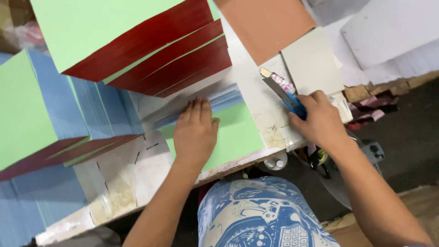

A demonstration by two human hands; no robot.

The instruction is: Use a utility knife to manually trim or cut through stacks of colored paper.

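We see the left hand (195,129) lying flat, fingers together and palm down, on a light green rectangular sheet of card (235,137) that rests on the worn white table (123,178) near its front edge. The sheet looks smooth and matt, its near edge running along the chipped table rim, and its far side meets a fanned stack of thin blue-edged sheets (224,98) just beyond the fingertips. The right hand (320,120) is closed around the blue handle of a utility knife (286,97), whose grey blade points away towards the back of the table, just to the right of the green sheet. To the left we see tall stacks of green-topped boards with blue and dark red edges (151,50), stepped like stairs. Behind the knife lie a brown square of card (267,23) and a pale grey square board (311,64). At the bottom, the person's blue and white patterned clothing (260,215) fills the view.
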